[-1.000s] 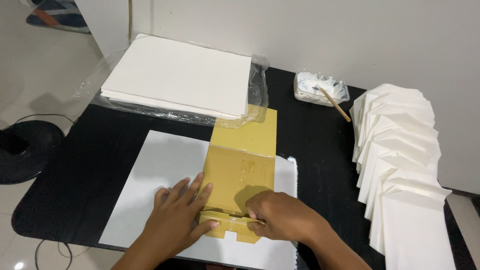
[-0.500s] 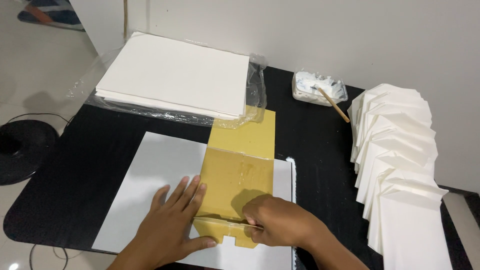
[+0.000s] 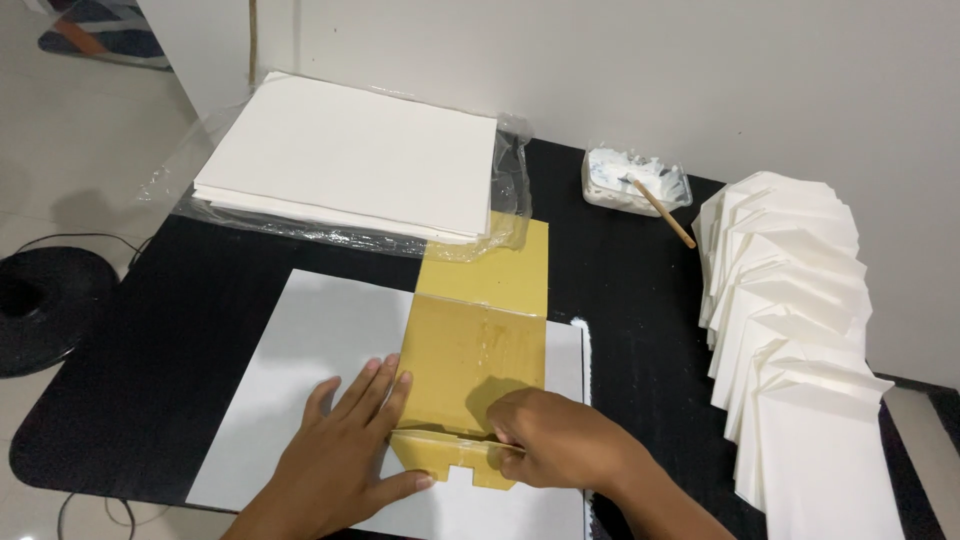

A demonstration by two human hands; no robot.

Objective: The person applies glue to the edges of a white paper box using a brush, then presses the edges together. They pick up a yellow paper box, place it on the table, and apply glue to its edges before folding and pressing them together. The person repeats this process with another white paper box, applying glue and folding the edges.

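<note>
A yellow-brown cardboard template (image 3: 478, 340) lies lengthwise over a white paper sheet (image 3: 300, 370) on the black table (image 3: 160, 380). My left hand (image 3: 345, 455) rests flat, fingers spread, on the white sheet against the template's left edge. My right hand (image 3: 560, 440) presses its curled fingers down on the template's near end, beside a folded crease above the notched bottom flap (image 3: 455, 462). Neither hand holds anything lifted.
A stack of white sheets (image 3: 350, 160) in clear plastic wrap lies at the back left. A small clear tub of white paste (image 3: 635, 180) with a wooden stick stands at the back. Several folded white paper bags (image 3: 800, 330) fan out along the right edge. A dark round object (image 3: 45, 300) sits on the floor at left.
Both hands stay on the template's near end. My right hand has slid slightly left along the crease; the view has shifted a little.
</note>
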